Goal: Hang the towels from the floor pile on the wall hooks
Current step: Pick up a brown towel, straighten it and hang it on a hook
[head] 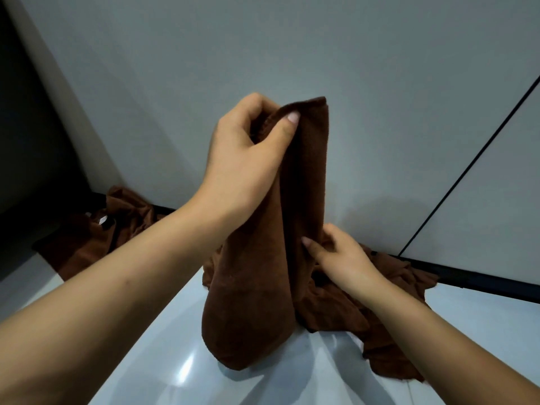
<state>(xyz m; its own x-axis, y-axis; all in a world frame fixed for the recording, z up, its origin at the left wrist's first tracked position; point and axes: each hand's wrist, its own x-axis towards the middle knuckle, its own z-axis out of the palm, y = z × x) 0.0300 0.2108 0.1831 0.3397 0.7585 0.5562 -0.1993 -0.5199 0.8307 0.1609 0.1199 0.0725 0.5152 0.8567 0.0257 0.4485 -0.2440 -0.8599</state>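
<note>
While our left hand [245, 159] pinches the top edge of a brown towel [263, 258] at frame centre, our right hand [339, 255] grips its side lower right. Behind lies the floor pile [394, 302] against the wall [292, 54]. We judge the pick-up under way; next we need a hook, none visible.

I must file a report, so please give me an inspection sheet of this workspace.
Surface: glossy pale floor, with reflections.
Job's things: one brown towel held up; brown towel pile on the floor at the wall; more brown cloth on the left.
Clutter: small shiny object on the left cloth, unclear.
Grips: left hand pinches the towel's top edge; right hand holds it lower down.
Cables: nothing seen.
Surroundings: grey wall, black baseboard; hooks not in view.
</note>
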